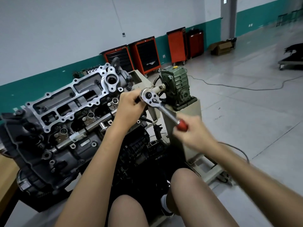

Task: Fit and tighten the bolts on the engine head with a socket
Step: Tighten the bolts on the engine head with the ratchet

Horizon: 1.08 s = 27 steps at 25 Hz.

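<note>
Right hand (pixel 195 133): I find the grip closed fully round the red handle (pixel 182 125) of the ratchet wrench (pixel 164 110); the hand is motion-blurred. Left hand (pixel 129 107): fingers curled in against the ratchet head (pixel 149 96) from its left side, holding it. I cannot see a socket or bolt; both would be hidden beneath the head and fingers. The wrench sits over the right end of the engine head (pixel 65 102), which lies tilted on its stand (pixel 193 154). Just behind the ratchet head stands a green gearbox (pixel 178 84), its shaft close to the tool. Orange tool carts (pixel 147 54) line the far wall. A cable (pixel 229 87) crosses the floor.
</note>
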{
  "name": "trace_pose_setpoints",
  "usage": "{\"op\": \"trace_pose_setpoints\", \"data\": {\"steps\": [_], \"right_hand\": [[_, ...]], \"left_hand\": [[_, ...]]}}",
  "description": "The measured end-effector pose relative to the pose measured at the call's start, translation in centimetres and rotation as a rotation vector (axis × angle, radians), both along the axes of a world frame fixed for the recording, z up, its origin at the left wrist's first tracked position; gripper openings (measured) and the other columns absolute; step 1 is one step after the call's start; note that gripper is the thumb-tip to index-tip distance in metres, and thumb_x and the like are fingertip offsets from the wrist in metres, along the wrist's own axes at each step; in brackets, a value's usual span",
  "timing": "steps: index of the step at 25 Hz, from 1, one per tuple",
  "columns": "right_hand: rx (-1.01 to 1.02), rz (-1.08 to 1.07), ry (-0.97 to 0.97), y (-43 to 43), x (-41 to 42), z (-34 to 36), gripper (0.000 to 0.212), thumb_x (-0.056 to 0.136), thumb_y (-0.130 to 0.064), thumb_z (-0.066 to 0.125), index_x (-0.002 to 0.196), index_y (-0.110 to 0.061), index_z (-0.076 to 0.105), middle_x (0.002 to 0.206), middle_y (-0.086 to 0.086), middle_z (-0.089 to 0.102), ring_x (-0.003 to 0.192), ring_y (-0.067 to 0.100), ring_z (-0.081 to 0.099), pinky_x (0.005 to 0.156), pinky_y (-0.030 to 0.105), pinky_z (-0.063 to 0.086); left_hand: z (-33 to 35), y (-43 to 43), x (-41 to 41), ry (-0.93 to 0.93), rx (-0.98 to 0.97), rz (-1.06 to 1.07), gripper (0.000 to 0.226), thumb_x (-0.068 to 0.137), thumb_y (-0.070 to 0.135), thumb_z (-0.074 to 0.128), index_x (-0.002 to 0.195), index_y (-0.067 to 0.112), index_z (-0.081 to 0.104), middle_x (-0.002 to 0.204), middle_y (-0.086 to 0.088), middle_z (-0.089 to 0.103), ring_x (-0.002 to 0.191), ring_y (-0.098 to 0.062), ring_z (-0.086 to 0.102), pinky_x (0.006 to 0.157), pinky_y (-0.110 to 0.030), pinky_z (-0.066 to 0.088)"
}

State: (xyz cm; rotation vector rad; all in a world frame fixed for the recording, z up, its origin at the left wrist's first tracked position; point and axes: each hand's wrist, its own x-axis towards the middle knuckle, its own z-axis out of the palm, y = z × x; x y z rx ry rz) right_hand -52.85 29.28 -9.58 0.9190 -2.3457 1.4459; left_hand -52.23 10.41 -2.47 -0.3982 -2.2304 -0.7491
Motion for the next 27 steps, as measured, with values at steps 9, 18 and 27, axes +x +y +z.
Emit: {"op": "trace_pose_setpoints", "data": {"steps": [9, 18, 27], "right_hand": [[-0.333, 0.185, -0.428, -4.8, 6.2, -2.3, 0.031, 0.076, -0.007, 0.06, 0.06, -0.022, 0.039, 0.045, -0.009, 0.037, 0.036, 0.006, 0.035, 0.038, 0.022, 0.032], [0.217, -0.033, 0.14, 1.9, -3.0, 2.8, 0.042, 0.077, -0.001, 0.064, 0.06, -0.026, 0.035, 0.051, -0.008, 0.039, 0.049, 0.015, 0.04, 0.05, 0.027, 0.029], [-0.508, 0.275, -0.585, -7.5, 8.4, -2.2, 0.026, 0.072, -0.008, 0.059, 0.061, -0.02, 0.039, 0.041, -0.008, 0.038, 0.031, 0.009, 0.036, 0.035, 0.016, 0.032]], "left_hand": [[0.1, -0.1, -0.5, 0.015, 0.015, 0.015, 0.038, 0.084, 0.001, 0.061, 0.05, 0.012, 0.05, 0.047, -0.014, 0.046, 0.046, -0.026, 0.035, 0.045, -0.038, 0.034], [-0.2, 0.1, 0.0, 0.014, 0.012, 0.024, 0.028, 0.083, 0.006, 0.054, 0.061, -0.012, 0.057, 0.049, -0.018, 0.045, 0.049, -0.01, 0.03, 0.048, -0.031, 0.026], [-0.5, -0.4, -0.5, 0.051, 0.037, 0.028, 0.039, 0.085, -0.001, 0.061, 0.05, 0.002, 0.044, 0.048, -0.02, 0.045, 0.047, -0.028, 0.035, 0.047, -0.038, 0.032]]}}
